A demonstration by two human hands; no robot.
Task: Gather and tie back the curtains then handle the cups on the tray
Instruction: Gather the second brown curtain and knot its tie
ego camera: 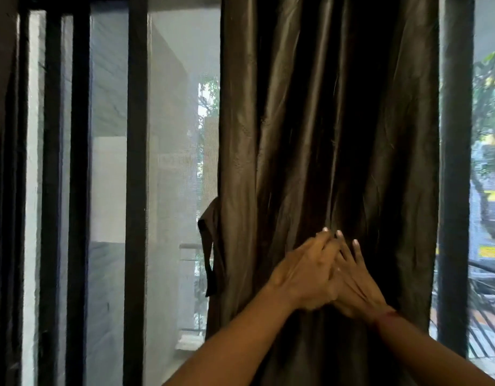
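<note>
Dim, backlit by hazy daylight through the window (171, 135); soft focus throughout.

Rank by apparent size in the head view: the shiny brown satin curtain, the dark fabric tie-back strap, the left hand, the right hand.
1. Shiny brown satin curtain.
2. Left hand and right hand: alike, overlapping, so unranked.
3. Dark fabric tie-back strap.

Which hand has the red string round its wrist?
The right hand: a reddish band circles its wrist. The left hand, lying partly over it, has a bare wrist.
</note>
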